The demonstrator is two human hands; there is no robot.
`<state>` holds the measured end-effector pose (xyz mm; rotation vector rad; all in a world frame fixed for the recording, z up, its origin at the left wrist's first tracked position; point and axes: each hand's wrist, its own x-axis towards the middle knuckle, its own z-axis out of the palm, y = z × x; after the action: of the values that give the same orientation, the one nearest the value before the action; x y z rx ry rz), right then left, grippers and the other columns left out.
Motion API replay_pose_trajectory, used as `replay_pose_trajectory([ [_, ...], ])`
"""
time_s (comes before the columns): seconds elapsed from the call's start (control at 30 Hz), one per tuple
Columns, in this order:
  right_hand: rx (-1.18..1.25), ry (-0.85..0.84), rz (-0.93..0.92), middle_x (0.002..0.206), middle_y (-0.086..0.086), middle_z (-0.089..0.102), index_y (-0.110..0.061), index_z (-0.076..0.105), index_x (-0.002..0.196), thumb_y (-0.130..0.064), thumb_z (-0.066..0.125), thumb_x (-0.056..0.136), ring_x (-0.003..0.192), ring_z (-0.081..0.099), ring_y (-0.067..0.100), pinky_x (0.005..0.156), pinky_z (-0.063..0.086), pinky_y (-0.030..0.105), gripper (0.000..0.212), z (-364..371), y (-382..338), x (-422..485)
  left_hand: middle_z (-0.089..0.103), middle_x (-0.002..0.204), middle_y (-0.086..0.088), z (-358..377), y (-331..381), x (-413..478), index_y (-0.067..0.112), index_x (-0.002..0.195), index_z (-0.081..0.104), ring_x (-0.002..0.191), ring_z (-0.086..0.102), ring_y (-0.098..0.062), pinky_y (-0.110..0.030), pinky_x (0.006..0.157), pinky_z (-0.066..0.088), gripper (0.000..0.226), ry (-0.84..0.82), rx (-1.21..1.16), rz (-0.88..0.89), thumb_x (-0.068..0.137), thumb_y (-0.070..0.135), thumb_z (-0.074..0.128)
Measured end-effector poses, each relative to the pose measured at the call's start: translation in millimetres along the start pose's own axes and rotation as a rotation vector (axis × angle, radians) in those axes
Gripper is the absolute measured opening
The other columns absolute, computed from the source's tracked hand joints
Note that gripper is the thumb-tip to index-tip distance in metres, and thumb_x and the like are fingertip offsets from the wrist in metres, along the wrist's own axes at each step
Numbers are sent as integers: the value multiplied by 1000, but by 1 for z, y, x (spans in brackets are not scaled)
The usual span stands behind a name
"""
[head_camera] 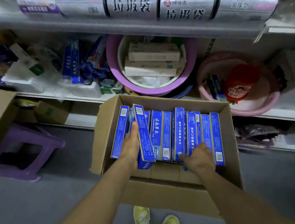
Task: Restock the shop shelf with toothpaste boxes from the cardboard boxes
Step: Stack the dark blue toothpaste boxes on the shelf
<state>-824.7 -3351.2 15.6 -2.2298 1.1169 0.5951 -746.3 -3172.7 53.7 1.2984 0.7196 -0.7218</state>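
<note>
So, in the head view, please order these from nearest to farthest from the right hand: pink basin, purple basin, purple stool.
1. Pink basin: on the shelf, ahead of the right hand, slightly right.
2. Purple basin: on the shelf, ahead-left.
3. Purple stool: on the floor, far left.

Left hand (131, 145) curled, right hand (199, 158) palm-down

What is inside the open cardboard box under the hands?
A row of blue toothpaste boxes on edge; the left hand grips one, the right hand rests among others. Anything beneath them is hidden.
</note>
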Motion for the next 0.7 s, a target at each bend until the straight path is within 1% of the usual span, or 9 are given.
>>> replay_pose_trajectory([
  [0.1,152,-61,36,116,16,57,0,38,122,-27,71,83,109,56,34,84,46,37,57,14,13,9,72,111,-3,-5,-7,1,26,136,46,91,73,-25,-46,75,59,63,2,58,-5,85,60,60],
  [0.17,309,-33,47,108,14,58,-1,45,114,-17,69,85,104,58,33,80,46,36,41,12,21,12,69,115,-1,-9,-8,-2,34,140,37,88,73,-24,-45,70,60,63,-4,111,24,86,51,64],
  [0.27,635,-64,57,104,15,65,-9,54,94,-7,72,82,91,64,33,78,55,48,22,-8,34,11,65,124,1,-10,-2,-13,53,140,28,90,73,-22,-43,68,60,64,-45,161,125,89,41,65],
  [0.4,825,-201,-57,86,0,65,-15,58,97,1,68,83,71,61,18,59,51,33,24,-56,36,-10,68,120,0,0,12,-30,56,117,53,100,70,-23,-50,88,55,33,-91,252,224,95,32,59],
  [0.47,843,-259,-130,92,-1,64,-19,57,98,-1,68,84,77,62,21,60,52,34,25,-78,30,-19,69,118,0,7,20,-44,52,108,62,104,68,-21,-47,94,53,26,-129,279,267,97,29,56],
  [0.5,823,-284,-161,101,2,65,-17,58,106,-3,70,83,83,63,22,59,54,34,29,-90,25,-24,69,119,1,11,26,-54,50,108,63,105,67,-18,-42,93,53,26,-143,297,297,98,28,56],
  [0.57,778,-322,-225,120,9,64,-12,55,128,-9,75,80,91,66,23,57,54,31,52,-111,17,-32,66,116,4,18,40,-73,44,117,61,95,63,-9,-22,81,52,28,-135,363,376,98,24,56],
  [0.6,764,-337,-261,123,10,63,-13,53,133,-11,75,80,92,67,22,59,55,30,58,-123,12,-39,66,106,3,21,47,-84,41,121,60,82,59,-9,-16,70,48,30,-129,387,424,97,22,57],
  [0.7,725,-346,-414,114,7,69,-17,58,127,-6,71,82,89,68,18,65,56,34,48,-162,-9,-66,61,78,1,28,70,-119,38,120,61,49,48,-7,-16,50,43,32,-147,421,531,96,16,57],
])
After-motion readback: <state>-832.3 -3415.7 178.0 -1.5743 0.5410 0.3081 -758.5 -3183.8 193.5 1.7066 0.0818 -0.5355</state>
